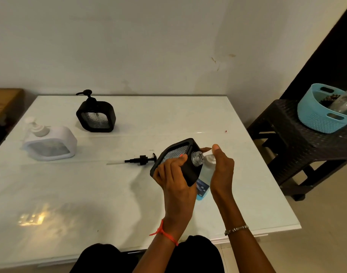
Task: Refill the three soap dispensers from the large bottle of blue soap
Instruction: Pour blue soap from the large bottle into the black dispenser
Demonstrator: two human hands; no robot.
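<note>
Blue soap bottle point(203, 186): my right hand point(222, 170) is gripping it beside the tilted black dispenser point(192, 172), which my left hand point(172, 175) is gripping.

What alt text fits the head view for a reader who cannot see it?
A person's left hand grips a tilted black soap dispenser while the right hand holds the blue soap bottle with its white spout at the dispenser's open neck. A black pump lies on the white table; a second black dispenser and a white dispenser stand beyond, pumps on.
</note>
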